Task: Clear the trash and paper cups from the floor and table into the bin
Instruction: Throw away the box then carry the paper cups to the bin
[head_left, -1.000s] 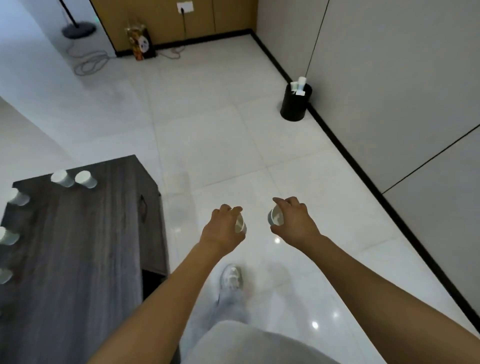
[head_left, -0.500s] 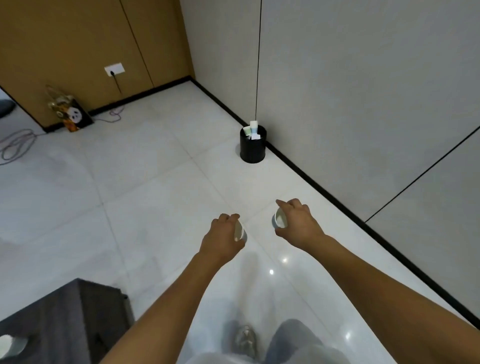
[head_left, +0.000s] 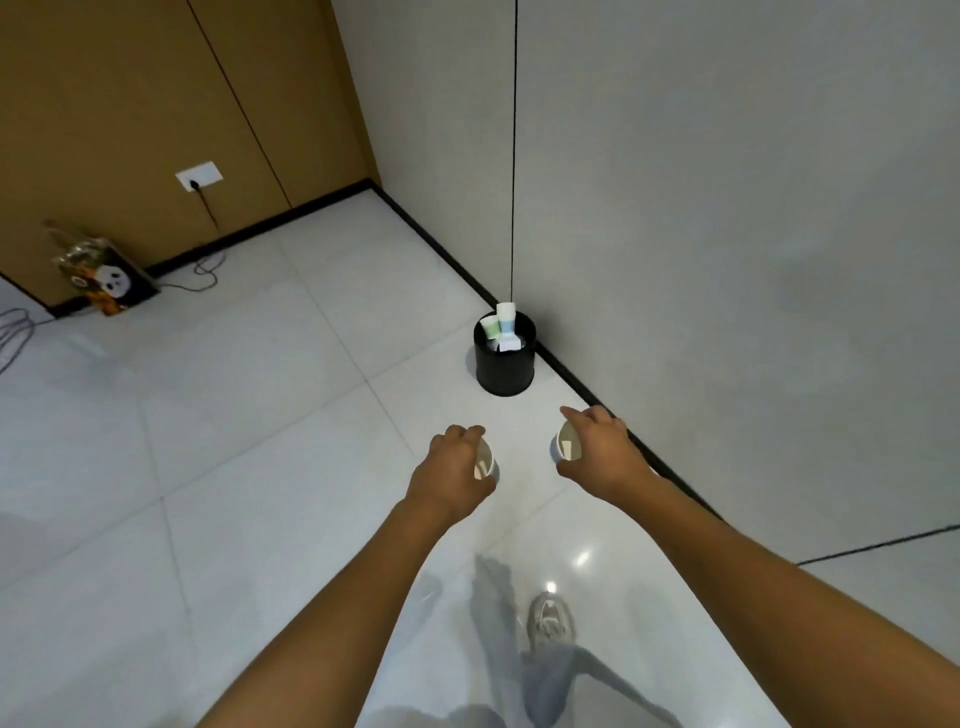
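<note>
I note the black bin (head_left: 503, 358) (already holding cups) now nearer at twelve o'clock, left hand (head_left: 451, 475) grasping one paper cup (head_left: 484, 462), right hand (head_left: 597, 447) another (head_left: 567, 441); drop-off appears imminent.

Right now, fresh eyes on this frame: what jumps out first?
Two bare arms reach forward at centre, the left hand gripping a paper cup and the right hand gripping a second cup. Just ahead, a black bin stands on the pale tiled floor against the wall's dark skirting, already stuffed with cups that poke above its rim. Far left, a panda-print bag leans on the wooden panelling.
</note>
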